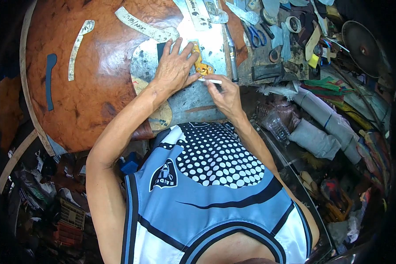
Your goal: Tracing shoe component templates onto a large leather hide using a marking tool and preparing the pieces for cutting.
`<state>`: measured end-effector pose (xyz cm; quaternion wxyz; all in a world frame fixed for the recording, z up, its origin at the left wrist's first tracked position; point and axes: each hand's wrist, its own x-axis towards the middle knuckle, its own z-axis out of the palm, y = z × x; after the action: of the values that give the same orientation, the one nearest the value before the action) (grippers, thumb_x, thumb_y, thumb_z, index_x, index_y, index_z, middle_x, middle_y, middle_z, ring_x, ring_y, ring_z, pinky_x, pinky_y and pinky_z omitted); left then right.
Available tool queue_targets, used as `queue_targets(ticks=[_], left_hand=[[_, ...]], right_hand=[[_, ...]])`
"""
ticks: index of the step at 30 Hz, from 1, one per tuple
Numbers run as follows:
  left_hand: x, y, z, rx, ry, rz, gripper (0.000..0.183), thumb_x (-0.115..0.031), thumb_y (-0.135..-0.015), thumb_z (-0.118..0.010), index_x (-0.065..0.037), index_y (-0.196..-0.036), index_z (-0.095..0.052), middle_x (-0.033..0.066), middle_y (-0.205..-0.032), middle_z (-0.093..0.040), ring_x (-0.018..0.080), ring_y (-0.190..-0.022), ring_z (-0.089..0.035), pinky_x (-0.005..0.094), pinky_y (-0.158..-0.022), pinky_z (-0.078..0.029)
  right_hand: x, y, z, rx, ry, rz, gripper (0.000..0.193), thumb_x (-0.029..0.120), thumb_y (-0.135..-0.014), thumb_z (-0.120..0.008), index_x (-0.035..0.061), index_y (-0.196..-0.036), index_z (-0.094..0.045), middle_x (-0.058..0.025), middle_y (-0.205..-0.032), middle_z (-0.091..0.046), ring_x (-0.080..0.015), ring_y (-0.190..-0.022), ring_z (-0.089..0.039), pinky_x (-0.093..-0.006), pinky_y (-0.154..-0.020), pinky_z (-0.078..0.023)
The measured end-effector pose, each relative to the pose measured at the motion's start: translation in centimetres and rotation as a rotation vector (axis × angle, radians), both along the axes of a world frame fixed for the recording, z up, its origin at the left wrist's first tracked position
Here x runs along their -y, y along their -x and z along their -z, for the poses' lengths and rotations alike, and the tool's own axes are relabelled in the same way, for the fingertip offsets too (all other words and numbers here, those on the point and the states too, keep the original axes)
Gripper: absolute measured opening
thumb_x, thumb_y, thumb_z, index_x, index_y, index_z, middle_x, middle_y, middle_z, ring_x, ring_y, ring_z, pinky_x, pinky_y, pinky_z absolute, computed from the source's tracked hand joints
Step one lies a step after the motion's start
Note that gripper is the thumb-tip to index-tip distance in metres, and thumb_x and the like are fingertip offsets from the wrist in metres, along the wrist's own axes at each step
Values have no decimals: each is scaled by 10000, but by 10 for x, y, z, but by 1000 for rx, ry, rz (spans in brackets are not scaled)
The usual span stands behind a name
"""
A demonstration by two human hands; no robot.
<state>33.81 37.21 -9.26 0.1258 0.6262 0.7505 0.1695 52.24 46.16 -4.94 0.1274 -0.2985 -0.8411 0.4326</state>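
Note:
My left hand lies flat with its fingers spread on the worktop, pressing beside a curved yellow-orange template. Partly under those fingers is a dark flat piece. At the lower end of the template, my right hand is closed around a slim white pen-like stick. Its tip meets the template's edge near my left thumb; the exact contact is too small to make out. Beneath both hands is a worn grey metal sheet.
Brown leather-like sheeting covers the left worktop, bearing pale curved templates and a dark blue strip. A long slender tool lies right of my hands. Blue-handled scissors, a tape roll and a round fan are farther right.

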Motion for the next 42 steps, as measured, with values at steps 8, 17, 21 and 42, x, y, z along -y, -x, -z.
queue_targets(ticks=[8,17,21,42], left_hand=[[0,2,-4,23,5,9,573,-417,-804,-733,-100,-1267,-618,152,-1415,-496,404,-1359,-376,564,-1129,-266],[0,-1,-10,46,14,-2,563,-389,-796,-741,-86,-1254,-615,159,-1413,-495,411,-1354,-378,572,-1120,-273],[-1,0,-12,48,11,-4,563,-383,-791,-747,-88,-1252,-617,159,-1412,-496,412,-1353,-379,576,-1119,-273],[-1,0,-10,48,26,-3,572,-404,-796,-747,-94,-1260,-622,154,-1430,-484,409,-1364,-368,588,-1128,-261]], right_hand=[[-37,-25,6,-99,227,413,193,90,-965,-603,-35,-1102,-656,-30,-905,-683,-59,-740,-569,-218,-645,-476],[-31,20,3,39,182,163,177,108,-920,-631,6,-1052,-691,-108,-970,-715,-138,-769,-654,-269,-633,-515],[-34,26,3,95,149,112,169,102,-899,-644,9,-1030,-696,-128,-993,-716,-198,-836,-688,-300,-662,-541],[-27,-7,2,29,-190,14,158,59,-844,-659,14,-994,-676,-139,-899,-685,-310,-837,-648,-398,-776,-502]])
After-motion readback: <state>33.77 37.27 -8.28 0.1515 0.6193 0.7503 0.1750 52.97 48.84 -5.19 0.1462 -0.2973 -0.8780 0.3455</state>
